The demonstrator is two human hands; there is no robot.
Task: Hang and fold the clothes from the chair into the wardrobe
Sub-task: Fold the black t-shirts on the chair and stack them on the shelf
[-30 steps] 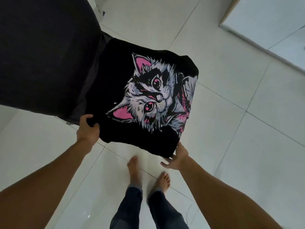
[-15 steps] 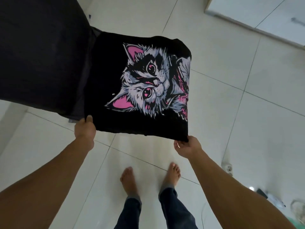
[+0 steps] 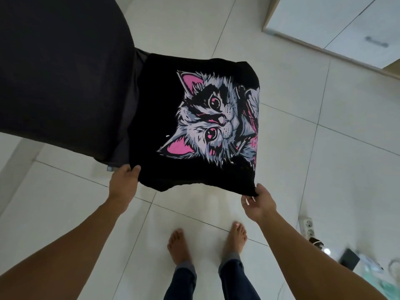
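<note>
The black T-shirt [image 3: 194,126] with the printed cat face is held out flat in the air, above the floor tiles [image 3: 346,159] and in front of the person. It looks already folded into a rough square, with the cat print on top. Its far left side touches, or hangs just beside, a large dark cloth [image 3: 60,72] that fills the upper left of the view; I cannot tell if this is the chair or another garment.

The left hand [image 3: 124,180] grips the near left corner of the shirt, thumb on top and fingers curled under the cloth. The right hand [image 3: 257,202] pinches the near right corner between thumb and fingertips, and the other fingers are loosely bent below.

I judge that the task is in the middle: this one shirt is taken and mostly folded, but it is not yet in the wardrobe. A white cabinet [image 3: 346,24] with a wooden edge is at the upper right, well apart from the shirt; it may be the wardrobe.

Compared with half a second ago, the right hand has moved a little to the right, the near edge is stretched more, and the bare feet [image 3: 179,245] stand wider apart.
</note>
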